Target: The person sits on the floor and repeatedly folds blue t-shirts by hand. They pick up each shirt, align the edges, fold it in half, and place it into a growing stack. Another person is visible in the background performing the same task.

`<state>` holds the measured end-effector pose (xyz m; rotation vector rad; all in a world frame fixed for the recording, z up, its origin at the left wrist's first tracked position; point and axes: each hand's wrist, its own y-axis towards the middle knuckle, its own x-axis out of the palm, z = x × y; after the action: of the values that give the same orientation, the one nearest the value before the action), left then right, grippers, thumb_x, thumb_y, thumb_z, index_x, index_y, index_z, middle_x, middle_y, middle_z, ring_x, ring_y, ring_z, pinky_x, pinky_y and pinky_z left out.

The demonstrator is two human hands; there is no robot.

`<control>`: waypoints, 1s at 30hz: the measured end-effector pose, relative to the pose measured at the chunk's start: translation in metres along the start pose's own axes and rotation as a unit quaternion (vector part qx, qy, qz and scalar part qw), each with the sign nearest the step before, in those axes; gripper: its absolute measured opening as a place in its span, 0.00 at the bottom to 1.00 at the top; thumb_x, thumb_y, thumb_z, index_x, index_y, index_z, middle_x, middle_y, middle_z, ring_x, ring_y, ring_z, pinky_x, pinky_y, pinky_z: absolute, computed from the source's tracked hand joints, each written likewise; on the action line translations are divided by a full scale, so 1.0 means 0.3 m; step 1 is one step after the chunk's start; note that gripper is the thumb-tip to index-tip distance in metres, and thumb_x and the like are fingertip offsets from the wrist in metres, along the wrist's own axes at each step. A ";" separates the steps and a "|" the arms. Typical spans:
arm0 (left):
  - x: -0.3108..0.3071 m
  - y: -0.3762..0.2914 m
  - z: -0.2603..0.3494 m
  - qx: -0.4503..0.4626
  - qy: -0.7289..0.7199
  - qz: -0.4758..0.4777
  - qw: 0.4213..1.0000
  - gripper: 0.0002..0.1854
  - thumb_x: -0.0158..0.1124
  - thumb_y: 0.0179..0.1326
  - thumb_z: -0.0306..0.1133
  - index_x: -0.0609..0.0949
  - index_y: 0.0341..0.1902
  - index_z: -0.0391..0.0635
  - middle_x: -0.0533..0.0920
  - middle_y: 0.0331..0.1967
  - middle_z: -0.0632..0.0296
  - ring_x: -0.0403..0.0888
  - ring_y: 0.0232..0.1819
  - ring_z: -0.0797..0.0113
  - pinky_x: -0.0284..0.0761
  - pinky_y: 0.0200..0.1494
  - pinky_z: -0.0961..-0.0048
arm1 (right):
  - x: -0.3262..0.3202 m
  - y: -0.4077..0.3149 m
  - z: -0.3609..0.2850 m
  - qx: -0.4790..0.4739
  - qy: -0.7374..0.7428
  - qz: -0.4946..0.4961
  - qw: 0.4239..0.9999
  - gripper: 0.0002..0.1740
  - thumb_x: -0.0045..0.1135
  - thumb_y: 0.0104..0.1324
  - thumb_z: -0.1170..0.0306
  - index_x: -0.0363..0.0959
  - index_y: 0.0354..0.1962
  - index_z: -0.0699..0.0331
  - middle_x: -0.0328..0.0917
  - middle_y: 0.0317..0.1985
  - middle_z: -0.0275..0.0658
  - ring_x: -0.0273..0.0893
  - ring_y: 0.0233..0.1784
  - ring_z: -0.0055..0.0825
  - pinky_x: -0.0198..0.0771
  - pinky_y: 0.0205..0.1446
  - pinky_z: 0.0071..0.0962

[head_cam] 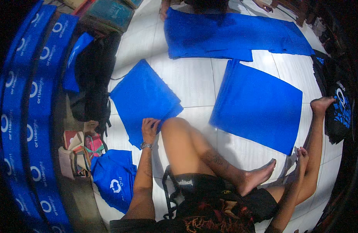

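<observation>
My left hand (150, 128), with a metal watch at its wrist, rests at the lower edge of a stack of blue fabric sheets (144, 93) on the tiled floor. Whether its fingers pinch the fabric is unclear. On the other side, my right hand (302, 154) is raised near the lower right corner of a larger blue fabric stack (260, 104), fingers curled. I cannot tell whether something thin is between them. A long blue fabric piece (225, 35) lies flat beyond both stacks.
Blue bags or cloth with white print (115, 180) lie at lower left, beside a box of small items (66, 160). Printed blue banners (36, 122) line the left. A black backpack (94, 72) stands there. Dark printed fabric (339, 116) lies at right. Another person's hand (164, 13) touches the long piece.
</observation>
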<state>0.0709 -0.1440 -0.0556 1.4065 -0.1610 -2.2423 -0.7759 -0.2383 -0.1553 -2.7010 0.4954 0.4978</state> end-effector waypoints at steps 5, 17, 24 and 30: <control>-0.008 -0.005 0.012 0.042 0.028 0.009 0.999 0.07 0.68 0.55 0.30 0.87 0.37 0.44 0.85 0.35 0.57 0.80 0.41 0.54 0.75 0.49 0.60 | 0.121 -0.081 -0.125 0.013 -0.065 0.004 0.998 0.17 0.65 0.65 0.68 0.78 0.50 0.67 0.81 0.41 0.37 0.77 0.40 0.24 0.71 0.40 0.24; -0.037 0.004 0.019 0.010 0.014 -0.040 0.999 0.07 0.67 0.58 0.32 0.87 0.35 0.43 0.86 0.39 0.56 0.80 0.44 0.55 0.75 0.50 0.62 | 0.303 -0.261 -0.422 0.028 0.000 -0.055 0.998 0.20 0.65 0.66 0.64 0.76 0.52 0.65 0.79 0.42 0.36 0.76 0.39 0.22 0.70 0.39 0.23; -0.216 0.132 0.191 -0.065 0.103 -0.002 0.993 0.10 0.70 0.58 0.38 0.88 0.35 0.43 0.86 0.36 0.56 0.83 0.43 0.58 0.75 0.49 0.64 | 0.313 -0.340 -0.436 0.020 -0.004 -0.071 0.997 0.19 0.66 0.65 0.64 0.77 0.50 0.62 0.80 0.42 0.34 0.75 0.38 0.20 0.67 0.35 0.20; -0.275 0.257 0.291 -0.131 0.138 -0.102 0.976 0.14 0.71 0.59 0.41 0.88 0.39 0.42 0.88 0.32 0.53 0.86 0.33 0.62 0.77 0.39 0.67 | 0.414 -0.466 -0.524 0.017 -0.002 -0.088 0.996 0.19 0.67 0.63 0.62 0.78 0.49 0.62 0.78 0.43 0.33 0.74 0.42 0.21 0.68 0.41 0.22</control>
<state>0.0497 -0.1870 0.0788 1.6241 0.3738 -2.0992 -0.5687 -0.2111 -0.0287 -2.6786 0.2595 0.4404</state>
